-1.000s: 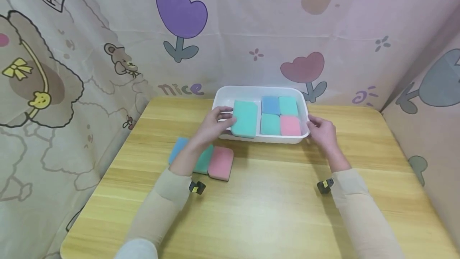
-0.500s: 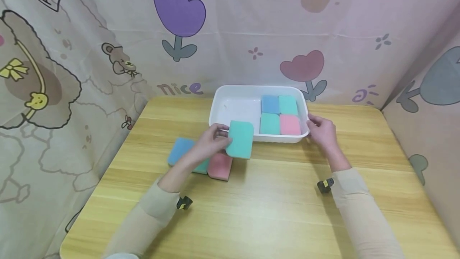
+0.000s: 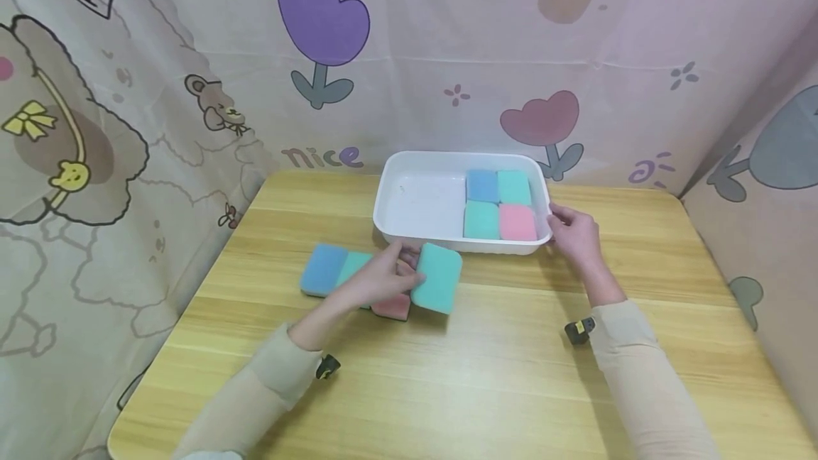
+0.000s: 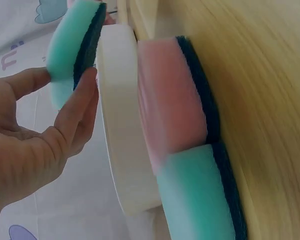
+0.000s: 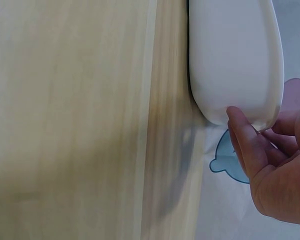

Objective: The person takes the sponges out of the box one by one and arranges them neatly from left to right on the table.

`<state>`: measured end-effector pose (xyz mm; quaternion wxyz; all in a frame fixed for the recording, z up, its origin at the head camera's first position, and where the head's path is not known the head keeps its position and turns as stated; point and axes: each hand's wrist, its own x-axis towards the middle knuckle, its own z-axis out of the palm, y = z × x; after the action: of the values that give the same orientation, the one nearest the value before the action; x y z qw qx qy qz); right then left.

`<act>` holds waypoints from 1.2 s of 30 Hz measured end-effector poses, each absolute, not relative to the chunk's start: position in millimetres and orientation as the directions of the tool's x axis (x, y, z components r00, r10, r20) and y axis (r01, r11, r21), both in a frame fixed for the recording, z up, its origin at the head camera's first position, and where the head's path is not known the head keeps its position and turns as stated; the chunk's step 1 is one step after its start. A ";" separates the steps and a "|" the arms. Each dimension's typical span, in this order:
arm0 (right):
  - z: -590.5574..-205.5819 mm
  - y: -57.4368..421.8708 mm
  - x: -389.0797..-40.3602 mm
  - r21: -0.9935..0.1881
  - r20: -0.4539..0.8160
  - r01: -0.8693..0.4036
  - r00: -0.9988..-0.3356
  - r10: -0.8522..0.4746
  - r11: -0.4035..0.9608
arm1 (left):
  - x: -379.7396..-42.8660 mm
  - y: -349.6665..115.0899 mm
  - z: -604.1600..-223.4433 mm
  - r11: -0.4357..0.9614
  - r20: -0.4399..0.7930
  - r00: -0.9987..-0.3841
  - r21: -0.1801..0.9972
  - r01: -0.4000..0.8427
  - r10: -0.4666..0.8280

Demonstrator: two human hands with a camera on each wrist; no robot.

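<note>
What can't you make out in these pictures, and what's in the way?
Head view: much of the loose pink sponge, hidden by the left hand.
Left wrist view: one end of the loose green sponge, cut off by the bottom edge.
Right wrist view: the inside of the white tray, hidden by its outer wall.

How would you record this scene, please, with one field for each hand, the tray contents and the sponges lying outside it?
Left hand: pinches a held mint sponge, raised above the table
Right hand: touches the right end of the white tray
Tray contents: back-left blue sponge, back-right mint sponge, front-left mint sponge, front-right pink sponge
Tray's left part: no sponge
Outside, on table: blue sponge, mint sponge, pink sponge, partly behind the left hand
</note>
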<state>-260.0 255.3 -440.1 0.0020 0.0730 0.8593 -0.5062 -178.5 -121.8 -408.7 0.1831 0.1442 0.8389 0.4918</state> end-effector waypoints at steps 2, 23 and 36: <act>-441.0 255.5 -260.4 -0.867 -0.083 0.133 -0.989 0.125 0.481 | -178.8 -118.4 -410.4 0.529 -0.160 -0.896 0.844 0.094 0.414; -439.2 253.0 -258.6 -0.886 -0.105 0.150 -0.987 0.125 0.439 | -167.9 -88.8 -419.8 0.797 -0.124 -0.870 0.479 0.369 0.477; -439.9 253.8 -260.0 -0.885 -0.098 0.145 -0.987 0.129 0.442 | -160.0 -83.8 -415.6 0.838 -0.058 -0.887 0.362 0.409 0.458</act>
<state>-260.0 253.8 -439.9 0.0081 0.0807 0.8492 -0.5219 -160.0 -83.8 -415.6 0.0713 0.2266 0.9560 0.1723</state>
